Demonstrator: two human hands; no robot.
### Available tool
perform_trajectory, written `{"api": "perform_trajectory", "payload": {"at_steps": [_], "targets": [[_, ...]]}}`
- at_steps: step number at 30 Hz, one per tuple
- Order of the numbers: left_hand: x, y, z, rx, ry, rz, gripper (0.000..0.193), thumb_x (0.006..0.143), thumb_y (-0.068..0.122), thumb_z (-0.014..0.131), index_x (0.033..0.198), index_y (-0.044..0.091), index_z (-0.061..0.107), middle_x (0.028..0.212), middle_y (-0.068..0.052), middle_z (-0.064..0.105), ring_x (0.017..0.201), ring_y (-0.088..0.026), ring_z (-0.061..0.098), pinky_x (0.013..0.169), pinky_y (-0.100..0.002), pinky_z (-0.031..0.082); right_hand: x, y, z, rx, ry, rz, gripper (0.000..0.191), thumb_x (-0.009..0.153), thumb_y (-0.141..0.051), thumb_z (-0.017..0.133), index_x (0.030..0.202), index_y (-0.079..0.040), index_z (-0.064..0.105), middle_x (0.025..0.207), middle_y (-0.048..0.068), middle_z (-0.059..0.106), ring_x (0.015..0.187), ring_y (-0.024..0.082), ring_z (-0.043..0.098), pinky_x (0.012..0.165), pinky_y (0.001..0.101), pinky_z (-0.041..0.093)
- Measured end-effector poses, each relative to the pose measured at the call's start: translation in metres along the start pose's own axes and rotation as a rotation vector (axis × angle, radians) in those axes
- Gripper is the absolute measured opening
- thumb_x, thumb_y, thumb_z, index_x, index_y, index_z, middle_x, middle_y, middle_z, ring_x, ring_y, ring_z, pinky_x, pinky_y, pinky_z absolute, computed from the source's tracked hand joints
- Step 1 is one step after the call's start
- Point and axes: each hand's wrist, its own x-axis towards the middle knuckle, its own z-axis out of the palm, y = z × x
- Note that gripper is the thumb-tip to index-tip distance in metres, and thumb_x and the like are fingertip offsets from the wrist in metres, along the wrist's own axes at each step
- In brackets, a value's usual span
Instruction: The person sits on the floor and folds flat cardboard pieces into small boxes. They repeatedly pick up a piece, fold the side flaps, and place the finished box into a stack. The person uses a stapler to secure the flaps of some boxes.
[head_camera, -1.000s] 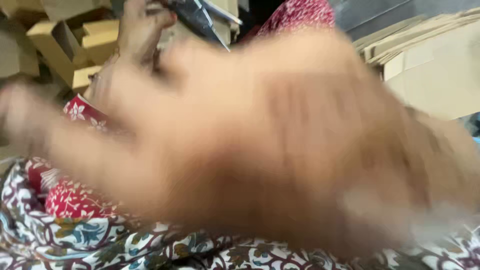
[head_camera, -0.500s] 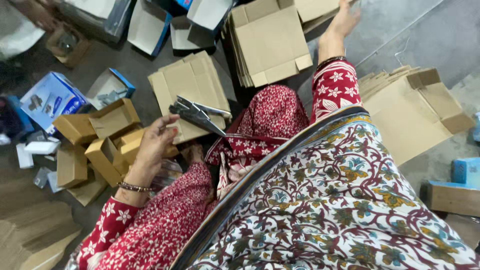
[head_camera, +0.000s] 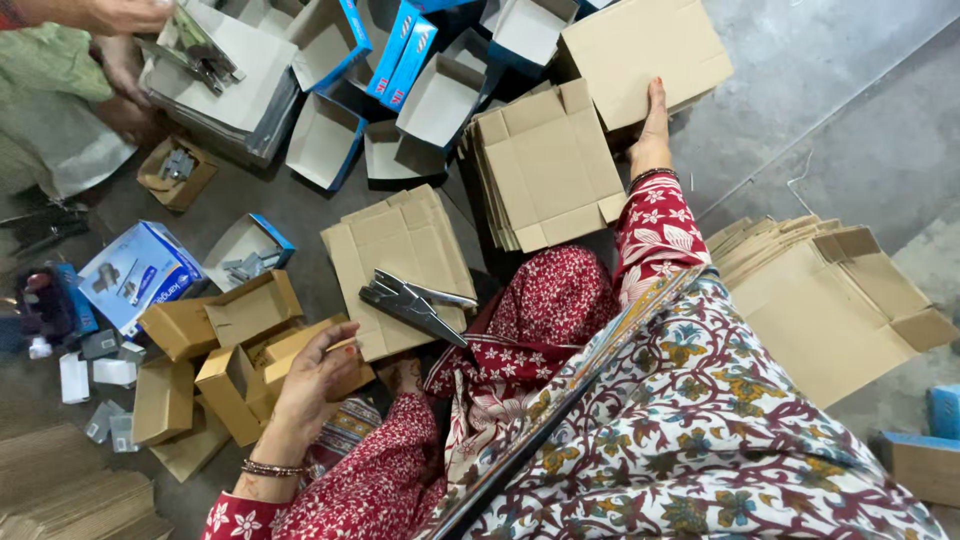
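Observation:
My left hand (head_camera: 312, 385), with bangles at the wrist, curls its fingers over the edge of a small open brown box (head_camera: 300, 352) at the lower left. Other small brown boxes (head_camera: 215, 320) stand around it. A metal stapling tool (head_camera: 415, 302) lies just right of the hand on a stack of flat cardboard (head_camera: 400, 250). My right hand (head_camera: 655, 120) reaches far forward in a red floral sleeve. It rests edge-on, fingers straight, on a farther stack of flat cardboard sheets (head_camera: 545, 170), holding nothing.
Open blue-and-white boxes (head_camera: 330, 140) crowd the floor at the top. Another person's hand (head_camera: 120, 15) at the top left holds a metal tool (head_camera: 195, 50). More flat cardboard (head_camera: 830, 310) lies at the right. A printed blue box (head_camera: 135, 275) and small parts sit at the left.
One second ago a blurred hand filled the view. Since half a second ago the view has shifted toward the floor ahead, and my left hand has dropped from near the stapling tool onto the small brown box.

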Motion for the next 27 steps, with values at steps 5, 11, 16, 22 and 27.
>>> {"api": "perform_trajectory", "payload": {"at_steps": [5,11,16,22,27], "targets": [[-0.004,0.008,0.003,0.030,0.053,-0.023,0.040,0.093,0.010,0.061,0.134,0.005,0.062,0.123,-0.002,0.065,0.107,-0.007,0.062,0.091,-0.022,0.050,0.018,0.005,-0.006,0.083,0.029,0.083,0.089,0.070,-0.060,0.081,0.143,-0.016,0.055,0.147,0.015,0.057,0.136,0.040,0.052,0.110,0.0637,0.042],[-0.010,0.018,0.007,0.054,0.061,-0.023,0.043,0.092,0.010,0.063,0.135,0.007,0.062,0.131,-0.005,0.063,0.122,-0.012,0.059,0.100,-0.026,0.047,0.022,0.001,-0.010,0.212,-0.038,0.067,0.091,0.066,-0.059,0.085,0.141,-0.016,0.058,0.148,0.014,0.056,0.136,0.041,0.051,0.110,0.0677,0.041],[-0.011,0.016,0.004,0.003,0.058,-0.041,0.044,0.092,0.011,0.062,0.136,0.007,0.062,0.132,-0.005,0.063,0.120,-0.016,0.059,0.100,-0.031,0.047,0.021,-0.001,-0.010,0.141,0.076,0.048,0.086,0.061,-0.062,0.083,0.136,-0.023,0.065,0.147,0.007,0.054,0.134,0.036,0.049,0.107,0.0649,0.038],[-0.011,0.012,0.000,0.006,0.059,-0.041,0.044,0.093,0.011,0.063,0.136,0.005,0.062,0.133,-0.006,0.063,0.122,-0.016,0.059,0.099,-0.030,0.046,0.020,-0.002,-0.011,0.268,0.063,0.060,0.086,0.064,-0.054,0.089,0.137,-0.017,0.063,0.145,0.015,0.057,0.133,0.040,0.052,0.109,0.0643,0.043],[-0.011,0.013,-0.001,0.020,0.070,-0.084,0.044,0.093,0.012,0.061,0.136,0.007,0.061,0.135,-0.004,0.061,0.121,-0.016,0.058,0.099,-0.031,0.048,0.022,-0.001,-0.013,0.399,-0.026,0.039,0.080,0.067,-0.046,0.087,0.136,-0.017,0.060,0.142,0.013,0.058,0.134,0.039,0.052,0.112,0.0650,0.044]]}}
